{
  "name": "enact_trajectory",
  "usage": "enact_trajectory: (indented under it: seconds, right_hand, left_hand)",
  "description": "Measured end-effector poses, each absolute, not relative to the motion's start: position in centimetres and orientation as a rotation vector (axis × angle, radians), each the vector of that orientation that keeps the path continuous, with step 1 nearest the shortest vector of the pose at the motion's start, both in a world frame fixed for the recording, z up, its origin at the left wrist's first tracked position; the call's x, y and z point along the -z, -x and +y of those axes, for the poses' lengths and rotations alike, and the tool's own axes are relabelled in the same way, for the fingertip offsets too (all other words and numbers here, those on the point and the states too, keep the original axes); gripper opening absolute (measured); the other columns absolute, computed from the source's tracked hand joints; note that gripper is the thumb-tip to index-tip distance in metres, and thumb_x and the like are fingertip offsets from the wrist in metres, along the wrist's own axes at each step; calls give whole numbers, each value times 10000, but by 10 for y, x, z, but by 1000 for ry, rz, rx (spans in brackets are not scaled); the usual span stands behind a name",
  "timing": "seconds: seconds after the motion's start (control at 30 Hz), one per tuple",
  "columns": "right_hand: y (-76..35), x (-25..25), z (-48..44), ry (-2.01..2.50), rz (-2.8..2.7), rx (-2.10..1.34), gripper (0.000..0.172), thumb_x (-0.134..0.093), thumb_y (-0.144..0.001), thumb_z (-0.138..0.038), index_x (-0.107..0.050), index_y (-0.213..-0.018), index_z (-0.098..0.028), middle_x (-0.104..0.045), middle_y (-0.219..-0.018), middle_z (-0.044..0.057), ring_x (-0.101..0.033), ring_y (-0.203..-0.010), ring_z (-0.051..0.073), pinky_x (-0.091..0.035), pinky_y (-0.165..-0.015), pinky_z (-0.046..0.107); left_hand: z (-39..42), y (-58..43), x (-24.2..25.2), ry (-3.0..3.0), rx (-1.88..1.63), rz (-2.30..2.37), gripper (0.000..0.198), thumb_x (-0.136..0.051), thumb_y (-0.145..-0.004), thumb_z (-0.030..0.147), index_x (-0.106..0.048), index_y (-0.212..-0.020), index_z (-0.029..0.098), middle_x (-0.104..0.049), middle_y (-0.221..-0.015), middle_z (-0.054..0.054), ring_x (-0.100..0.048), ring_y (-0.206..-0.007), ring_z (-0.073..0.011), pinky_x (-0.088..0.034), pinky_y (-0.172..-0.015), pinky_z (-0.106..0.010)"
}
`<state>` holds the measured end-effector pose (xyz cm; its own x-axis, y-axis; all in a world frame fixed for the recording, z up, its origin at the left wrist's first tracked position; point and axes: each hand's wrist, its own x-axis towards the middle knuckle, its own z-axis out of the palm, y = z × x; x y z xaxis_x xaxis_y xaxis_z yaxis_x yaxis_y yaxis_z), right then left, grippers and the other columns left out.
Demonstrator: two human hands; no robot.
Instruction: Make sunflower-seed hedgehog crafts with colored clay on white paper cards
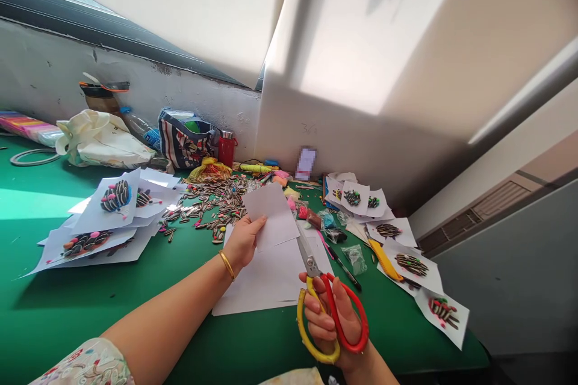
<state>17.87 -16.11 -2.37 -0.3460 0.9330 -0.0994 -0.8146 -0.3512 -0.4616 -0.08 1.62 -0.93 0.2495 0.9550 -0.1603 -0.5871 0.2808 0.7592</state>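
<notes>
Notes: your L hand point(244, 242) pinches thin white paper sheet point(271, 216) firmly; your R hand point(343, 319) grips red-and-yellow steel scissors point(311, 267) through loops, blades near sheet's 5 o'clock edge.

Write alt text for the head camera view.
A left hand holds white paper while a right hand grips red-and-yellow scissors above a green table. Striped sunflower seeds lie scattered beyond, among paper sheets bearing seed pictures.
</notes>
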Motion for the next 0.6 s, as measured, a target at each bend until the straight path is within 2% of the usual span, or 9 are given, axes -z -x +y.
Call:
enact_trajectory:
  seconds: [0.07,0.23,0.3,0.47,0.6]
  right_hand:
    - [-179,23,-161,430,-414,-1915,566,-614,-877,-583,-621,-1224,-136,-497,-736,-16,-223,-460,9,-201,-381,128]
    - [-176,16,-164,519,-446,-1897,705,-621,-787,-704,-604,-1231,-157,-529,-821,32,-388,-583,71,-291,-501,193]
    - [-174,12,-164,538,-458,-1887,731,-602,-775,-736,-597,-1231,-164,-525,-840,38,-414,-627,94,-299,-540,215]
    - [-171,5,-160,541,-473,-1878,719,-593,-777,-740,-587,-1230,-182,-519,-847,31,-403,-639,101,-288,-560,223]
    - [-170,4,-158,532,-484,-1827,691,-589,-801,-725,-607,-1202,-163,-499,-791,6,-315,-547,58,-266,-506,202]
  left_hand:
    - [16,2,8,-628,-1137,683,357,-788,-731,203,-682,-1066,138,-768,-985,-108,-731,-821,-214,-592,-756,-306]
    - [13,2,5,-605,-1063,705,344,-801,-711,205,-678,-1027,142,-771,-923,-91,-733,-751,-200,-590,-677,-285]
    - [10,1,3,-620,-1023,701,344,-808,-698,207,-683,-1012,141,-771,-903,-92,-732,-736,-203,-583,-648,-277]
    - [0,-2,0,-664,-938,670,352,-811,-687,194,-700,-1014,124,-770,-920,-116,-727,-746,-211,-565,-637,-266]
    - [-1,-3,0,-663,-933,666,346,-812,-690,199,-708,-1011,123,-770,-928,-124,-727,-765,-225,-558,-661,-278]
